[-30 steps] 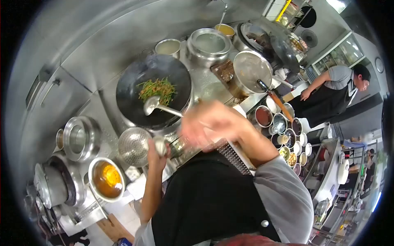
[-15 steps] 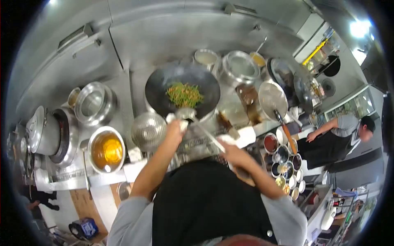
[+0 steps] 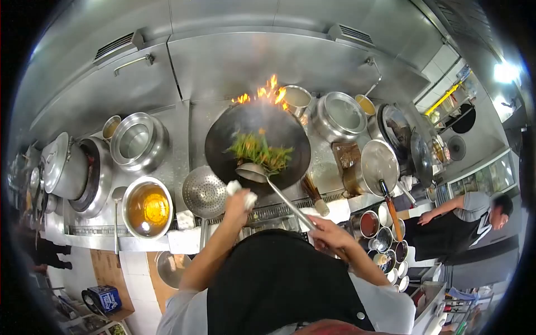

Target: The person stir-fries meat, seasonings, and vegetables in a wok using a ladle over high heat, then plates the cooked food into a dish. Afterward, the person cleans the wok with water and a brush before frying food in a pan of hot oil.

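Note:
A dark wok (image 3: 223, 145) sits on the burner in front of me, with flames (image 3: 271, 92) along its far rim. Inside it are chopped green vegetables (image 3: 259, 153), blurred by motion. My left hand (image 3: 239, 207) is closed round a white cloth (image 3: 245, 196) at the wok's near edge. With my right hand (image 3: 330, 235) I grip the handle of a metal ladle (image 3: 290, 205); its bowl lies in the wok against the near side of the greens.
Left of the wok are a perforated strainer (image 3: 204, 192), a bowl of orange oil (image 3: 147, 207) and metal pots (image 3: 139, 142). To the right stand a mesh strainer (image 3: 379, 164), a brush (image 3: 314, 195) and sauce containers (image 3: 369, 224). A co-worker (image 3: 460, 220) stands at far right.
Flames have appeared behind the wok, and the greens have shifted and spread. My right hand has moved down and right with the ladle. The view has turned and levelled.

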`<state>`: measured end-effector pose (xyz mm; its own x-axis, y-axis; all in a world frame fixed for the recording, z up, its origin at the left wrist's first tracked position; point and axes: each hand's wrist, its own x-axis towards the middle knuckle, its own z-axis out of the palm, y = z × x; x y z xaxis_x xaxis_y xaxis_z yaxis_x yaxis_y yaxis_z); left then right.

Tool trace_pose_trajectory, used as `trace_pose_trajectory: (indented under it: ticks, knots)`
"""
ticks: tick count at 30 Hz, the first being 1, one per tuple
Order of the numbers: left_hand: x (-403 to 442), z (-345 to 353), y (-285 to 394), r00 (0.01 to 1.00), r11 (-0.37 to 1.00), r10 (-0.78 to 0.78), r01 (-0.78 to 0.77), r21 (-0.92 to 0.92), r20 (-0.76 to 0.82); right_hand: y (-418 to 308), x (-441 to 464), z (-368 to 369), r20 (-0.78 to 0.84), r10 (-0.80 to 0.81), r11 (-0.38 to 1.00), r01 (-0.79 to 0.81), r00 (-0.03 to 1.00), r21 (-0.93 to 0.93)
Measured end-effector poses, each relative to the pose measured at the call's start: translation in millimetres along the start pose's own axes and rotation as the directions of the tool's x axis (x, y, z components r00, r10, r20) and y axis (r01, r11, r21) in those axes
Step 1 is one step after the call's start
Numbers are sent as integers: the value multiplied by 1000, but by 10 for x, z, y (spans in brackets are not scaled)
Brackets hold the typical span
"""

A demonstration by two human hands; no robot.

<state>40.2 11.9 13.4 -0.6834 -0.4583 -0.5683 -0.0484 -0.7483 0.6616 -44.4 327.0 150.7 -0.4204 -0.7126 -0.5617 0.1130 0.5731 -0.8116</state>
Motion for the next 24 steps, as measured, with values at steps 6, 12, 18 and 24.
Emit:
trace_pose_trajectory:
  ticks: [6,12,18,24]
  knots:
    - [432,-224,-378,996,999,46,-44,-20,83,648,1429,-391,-270,-595,635,238,757,-734]
    - [-280,-535,-446,999,996,21,-18,86,-45,383,482,-72,-223,-686,656,455,693,-602]
    - [491,65,-149,988,995,-100,98,16,117,622,896,-382,-131,-297,876,216,946,-430]
    - [67,-286,-364,1000,996,22,-21,81,-17,-451,837,-394,-406,-404,899,274,820,-341]
